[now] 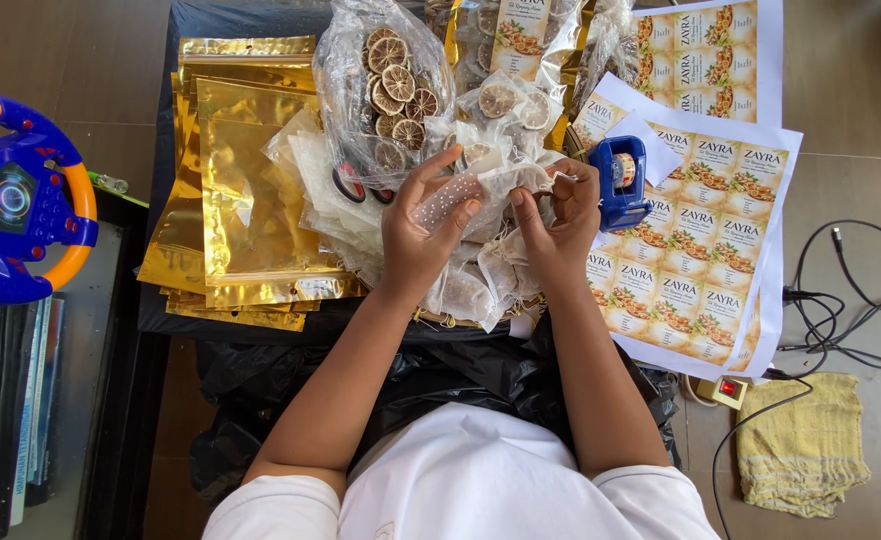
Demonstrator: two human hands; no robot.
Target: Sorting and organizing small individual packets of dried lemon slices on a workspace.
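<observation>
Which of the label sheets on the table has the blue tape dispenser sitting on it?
The nearer label sheet, beside the right hand, carries the blue tape dispenser on its upper left corner. The farther label sheet at the top edge has nothing on it.

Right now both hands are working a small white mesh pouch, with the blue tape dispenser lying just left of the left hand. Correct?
Not quite. In the head view the blue tape dispenser lies just right of the right hand, on the label sheets. Both hands, left hand included, do hold the white mesh pouch.

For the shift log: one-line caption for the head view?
Both hands, left and right, hold a small mesh pouch above gold bags and dried citrus slices.
</observation>
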